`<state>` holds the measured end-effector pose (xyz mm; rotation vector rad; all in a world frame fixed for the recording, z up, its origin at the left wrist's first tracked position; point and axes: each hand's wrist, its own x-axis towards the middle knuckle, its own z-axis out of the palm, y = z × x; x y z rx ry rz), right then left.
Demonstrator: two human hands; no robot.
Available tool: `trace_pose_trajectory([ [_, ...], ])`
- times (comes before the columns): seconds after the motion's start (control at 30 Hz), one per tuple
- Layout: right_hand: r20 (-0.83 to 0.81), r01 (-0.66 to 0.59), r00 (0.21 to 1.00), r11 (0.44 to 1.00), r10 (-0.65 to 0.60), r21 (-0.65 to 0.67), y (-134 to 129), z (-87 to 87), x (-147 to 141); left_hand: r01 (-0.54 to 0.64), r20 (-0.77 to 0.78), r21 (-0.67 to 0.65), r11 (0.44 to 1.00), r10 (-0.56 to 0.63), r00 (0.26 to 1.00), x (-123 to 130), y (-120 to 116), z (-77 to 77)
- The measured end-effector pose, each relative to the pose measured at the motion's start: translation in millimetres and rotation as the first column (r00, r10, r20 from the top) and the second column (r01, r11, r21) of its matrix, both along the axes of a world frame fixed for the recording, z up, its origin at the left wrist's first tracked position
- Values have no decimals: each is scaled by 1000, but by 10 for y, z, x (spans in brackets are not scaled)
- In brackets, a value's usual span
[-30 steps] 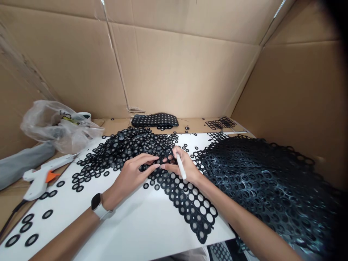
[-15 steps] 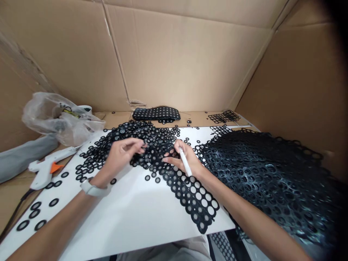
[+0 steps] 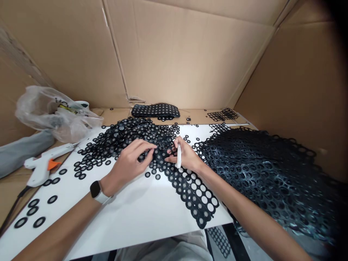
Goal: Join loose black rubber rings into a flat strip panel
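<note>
My right hand [image 3: 185, 154] is closed around a slim white pen-like stick [image 3: 179, 156], which stands nearly upright by the fingers. Below it a strip of joined black rings [image 3: 194, 194] runs down the white board toward its front edge. My left hand [image 3: 137, 156] is beside the upper end of that strip, thumb and forefinger drawn into a pinch. Whatever lies between those fingertips is too small to make out. Behind the left hand spreads a heap of loose black rings [image 3: 119, 136], several with pale centres.
A large pile of black ring mesh [image 3: 252, 174] covers the right side. On the left lie a white glue gun [image 3: 40, 166] with an orange trigger and a clear plastic bag [image 3: 67, 123]. A folded dotted black strip [image 3: 154, 110] rests at the back, before cardboard walls [image 3: 190, 54].
My left hand has moved right, from the ring heap to the strip's upper end. The white stick has turned more upright in my right hand. The view has shifted slightly.
</note>
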<state>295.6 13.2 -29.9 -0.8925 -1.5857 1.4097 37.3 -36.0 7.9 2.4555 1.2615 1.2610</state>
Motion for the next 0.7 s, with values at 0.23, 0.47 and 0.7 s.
trace_pose_trajectory([
  [0.23, -41, -25, 999, 997, 22, -70, 4, 58, 3, 110, -30, -41, 993, -111, 993, 110, -32, -150],
  [0.47, -99, -37, 995, 996, 28, -83, -55, 150, -20, 98, 86, -79, 992, -91, 992, 129, -47, -161],
  [0.7, -55, 12, 998, 1000, -14, -28, -49, 169, -33, 106, 195, -244, 964, -59, 979, 181, -50, -105],
])
